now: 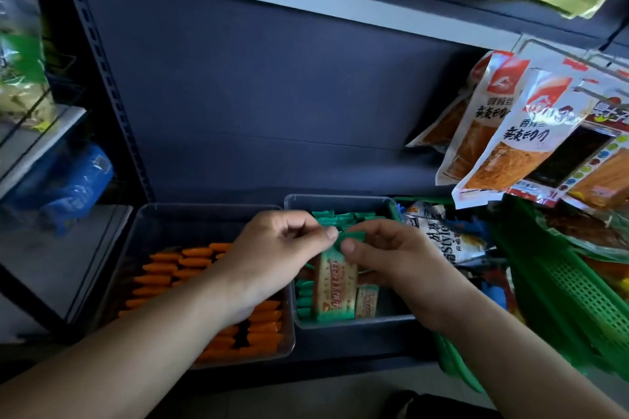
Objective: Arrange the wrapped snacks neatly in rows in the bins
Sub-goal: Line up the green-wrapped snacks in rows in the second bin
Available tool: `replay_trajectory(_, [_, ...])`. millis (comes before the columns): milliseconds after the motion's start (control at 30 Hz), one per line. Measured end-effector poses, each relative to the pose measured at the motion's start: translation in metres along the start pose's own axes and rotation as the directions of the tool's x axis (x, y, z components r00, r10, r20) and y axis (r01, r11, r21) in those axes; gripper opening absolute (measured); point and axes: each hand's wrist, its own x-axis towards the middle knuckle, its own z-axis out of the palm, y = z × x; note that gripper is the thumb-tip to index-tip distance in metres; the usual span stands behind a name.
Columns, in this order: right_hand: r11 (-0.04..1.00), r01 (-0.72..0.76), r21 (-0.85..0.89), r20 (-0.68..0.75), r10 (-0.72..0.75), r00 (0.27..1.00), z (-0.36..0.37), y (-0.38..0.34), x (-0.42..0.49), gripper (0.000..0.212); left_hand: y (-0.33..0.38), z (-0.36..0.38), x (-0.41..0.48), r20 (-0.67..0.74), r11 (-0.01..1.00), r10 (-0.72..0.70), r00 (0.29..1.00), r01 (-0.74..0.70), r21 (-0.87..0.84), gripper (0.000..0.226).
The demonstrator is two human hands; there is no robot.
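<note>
Person's left hand and right hand pinch cracker pack at 12 o'clock edge, probably steering it upright into bin row.

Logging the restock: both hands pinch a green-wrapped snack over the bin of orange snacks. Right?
Not quite. The head view shows the left hand and right hand pinching the green-wrapped snack over the bin of green snacks; the bin of orange snacks sits beside it.

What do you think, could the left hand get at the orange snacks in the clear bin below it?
Probably yes: the orange snacks lie uncovered in the clear bin under the left hand, though it is pinching the green pack now.
</note>
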Motion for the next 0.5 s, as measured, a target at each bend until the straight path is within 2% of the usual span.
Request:
replay_trajectory(100, [1.000, 0.030, -0.003, 0.015, -0.030, 0.999, -0.009, 0.000, 0.012, 0.027, -0.003, 0.000, 0.008, 0.025, 0.998, -0.030, 0.999, 0.032, -0.057, 0.019])
replay_trajectory(200, [0.998, 0.049, 0.029, -0.053, -0.047, 0.997, -0.017, 0.007, 0.023, 0.013, -0.013, 0.001, 0.015, 0.033, 0.990, 0.034, 0.999, -0.038, 0.135, 0.021])
replay_trajectory(267, [0.998, 0.051, 0.039, -0.095, -0.047, 0.994, -0.020, 0.011, 0.031, 0.010, -0.023, 0.006, 0.019, 0.108, 0.985, 0.027, 0.994, -0.045, 0.166, 0.026])
replay_trajectory(367, [0.997, 0.063, 0.036, -0.134, -0.058, 0.989, -0.024, 0.013, 0.041, 0.018, -0.030, 0.014, 0.023, 0.109, 0.993, 0.005, 0.994, -0.018, 0.121, 0.029])
replay_trajectory(433, [0.998, 0.057, 0.041, -0.098, -0.053, 0.994, -0.027, 0.013, 0.044, 0.028, -0.030, 0.017, 0.027, 0.045, 0.993, -0.019, 0.999, 0.014, 0.118, 0.029])
replay_trajectory(500, [0.998, 0.045, 0.041, -0.059, -0.042, 0.997, -0.032, 0.012, 0.045, 0.030, -0.033, 0.019, 0.032, 0.029, 0.995, -0.079, 0.996, 0.078, 0.056, 0.029])
